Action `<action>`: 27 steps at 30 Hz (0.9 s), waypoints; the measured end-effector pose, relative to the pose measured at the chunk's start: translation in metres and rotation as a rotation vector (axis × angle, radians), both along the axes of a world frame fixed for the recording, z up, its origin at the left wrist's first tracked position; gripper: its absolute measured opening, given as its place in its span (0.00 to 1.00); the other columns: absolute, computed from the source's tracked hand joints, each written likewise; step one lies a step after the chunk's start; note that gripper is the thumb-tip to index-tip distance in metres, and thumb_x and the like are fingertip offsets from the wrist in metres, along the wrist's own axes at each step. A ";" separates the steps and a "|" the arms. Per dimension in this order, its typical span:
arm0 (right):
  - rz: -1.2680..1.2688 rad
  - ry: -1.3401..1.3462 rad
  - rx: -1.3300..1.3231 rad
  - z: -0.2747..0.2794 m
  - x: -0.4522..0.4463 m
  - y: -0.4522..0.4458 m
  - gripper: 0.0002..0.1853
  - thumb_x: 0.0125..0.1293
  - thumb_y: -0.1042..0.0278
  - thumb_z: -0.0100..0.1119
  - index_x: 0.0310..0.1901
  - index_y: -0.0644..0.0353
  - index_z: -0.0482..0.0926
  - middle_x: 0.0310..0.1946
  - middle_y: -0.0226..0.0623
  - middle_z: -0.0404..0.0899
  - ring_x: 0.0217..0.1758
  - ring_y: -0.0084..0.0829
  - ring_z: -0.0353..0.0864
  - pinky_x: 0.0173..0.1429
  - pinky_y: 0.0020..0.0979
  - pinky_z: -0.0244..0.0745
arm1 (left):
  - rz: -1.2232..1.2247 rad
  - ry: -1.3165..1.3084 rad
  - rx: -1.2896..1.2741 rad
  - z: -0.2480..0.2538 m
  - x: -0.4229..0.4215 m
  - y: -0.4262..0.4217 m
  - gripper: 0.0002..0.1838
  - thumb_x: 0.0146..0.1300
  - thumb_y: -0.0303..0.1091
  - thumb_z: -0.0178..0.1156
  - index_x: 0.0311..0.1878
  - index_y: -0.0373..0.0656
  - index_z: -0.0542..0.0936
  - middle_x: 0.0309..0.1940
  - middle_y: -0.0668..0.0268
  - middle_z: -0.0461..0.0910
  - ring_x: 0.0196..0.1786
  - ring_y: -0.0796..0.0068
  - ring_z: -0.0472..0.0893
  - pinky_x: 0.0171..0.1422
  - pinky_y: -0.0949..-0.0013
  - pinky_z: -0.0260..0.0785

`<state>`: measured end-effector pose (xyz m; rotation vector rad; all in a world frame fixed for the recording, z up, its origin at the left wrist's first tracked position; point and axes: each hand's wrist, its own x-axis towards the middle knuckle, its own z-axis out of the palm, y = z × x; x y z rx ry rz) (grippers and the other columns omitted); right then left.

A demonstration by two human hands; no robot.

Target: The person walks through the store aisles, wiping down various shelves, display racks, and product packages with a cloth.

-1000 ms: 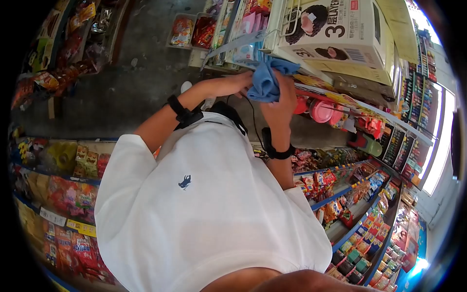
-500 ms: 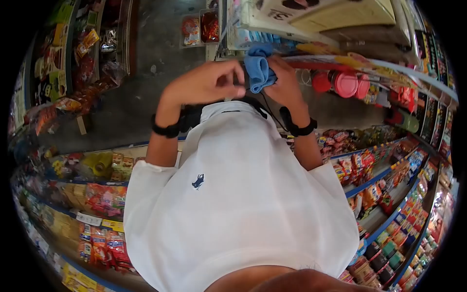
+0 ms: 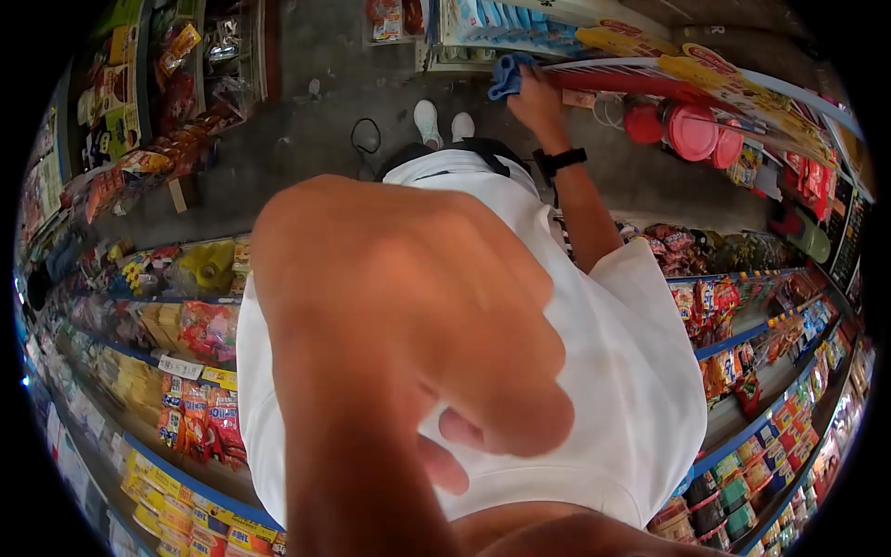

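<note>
My left hand (image 3: 408, 306) is raised close to the camera, back of the hand up, and covers much of the white shirt. Its fingers bend loosely, the tips stand a little apart, and nothing shows in them. My right hand (image 3: 536, 100) reaches forward and grips a crumpled blue cloth (image 3: 507, 76). The cloth hangs at the end of a shelf edge (image 3: 603, 74) with a white rail and red strip; whether it touches the shelf I cannot tell. A black band (image 3: 562, 160) circles my right wrist.
Red-lidded tubs (image 3: 692, 130) stand right of my right hand. Blue packets (image 3: 501, 17) fill a shelf ahead. Snack shelves (image 3: 200, 408) curve round behind me, and another rack (image 3: 116, 102) is at the left. A black cord loop (image 3: 366, 136) shows near my shoes (image 3: 426, 123).
My left hand has risen from beside the cloth to close before the camera. My right hand has moved forward with the cloth to the shelf end. The view has shifted.
</note>
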<state>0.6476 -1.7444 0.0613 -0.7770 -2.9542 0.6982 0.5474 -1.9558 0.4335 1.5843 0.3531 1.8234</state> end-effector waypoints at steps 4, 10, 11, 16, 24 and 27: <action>0.131 -0.003 -0.034 -0.007 -0.020 -0.010 0.36 0.52 0.66 0.63 0.67 0.55 0.68 0.62 0.48 0.71 0.55 0.56 0.79 0.56 0.50 0.78 | 0.025 0.178 -0.363 0.037 -0.004 -0.006 0.11 0.51 0.43 0.69 0.24 0.48 0.81 0.19 0.73 0.72 0.17 0.73 0.69 0.17 0.72 0.57; 0.138 0.052 0.048 -0.008 -0.020 -0.005 0.38 0.52 0.66 0.64 0.68 0.54 0.66 0.63 0.48 0.70 0.54 0.55 0.80 0.53 0.50 0.80 | 0.081 0.169 -0.594 0.051 0.004 0.000 0.09 0.43 0.45 0.65 0.24 0.51 0.81 0.18 0.75 0.69 0.16 0.72 0.69 0.15 0.71 0.53; 0.092 0.018 0.035 -0.002 -0.019 -0.005 0.38 0.51 0.66 0.65 0.68 0.55 0.66 0.63 0.49 0.70 0.54 0.55 0.80 0.52 0.50 0.81 | 0.068 0.223 -0.616 0.054 0.002 0.001 0.09 0.42 0.45 0.66 0.24 0.52 0.81 0.18 0.75 0.69 0.17 0.72 0.68 0.15 0.71 0.53; -0.019 -0.057 0.083 -0.006 -0.013 0.005 0.39 0.51 0.64 0.66 0.68 0.59 0.66 0.63 0.51 0.70 0.54 0.53 0.82 0.47 0.51 0.82 | 0.002 0.455 -0.678 0.058 0.001 0.010 0.11 0.39 0.45 0.69 0.25 0.53 0.82 0.19 0.76 0.68 0.17 0.73 0.68 0.16 0.71 0.53; 0.157 0.053 0.132 0.000 -0.023 -0.011 0.35 0.50 0.68 0.65 0.62 0.64 0.67 0.54 0.51 0.74 0.52 0.53 0.80 0.49 0.48 0.83 | 0.140 0.618 -0.451 0.061 0.001 0.020 0.09 0.38 0.36 0.72 0.26 0.60 0.83 0.20 0.81 0.69 0.19 0.81 0.67 0.19 0.76 0.55; 0.120 0.038 0.108 -0.003 -0.014 -0.002 0.35 0.50 0.69 0.65 0.62 0.63 0.66 0.54 0.49 0.75 0.51 0.53 0.81 0.48 0.49 0.83 | 0.080 0.361 -0.002 0.035 0.013 0.040 0.13 0.43 0.30 0.70 0.33 0.60 0.83 0.23 0.78 0.78 0.20 0.81 0.72 0.19 0.77 0.59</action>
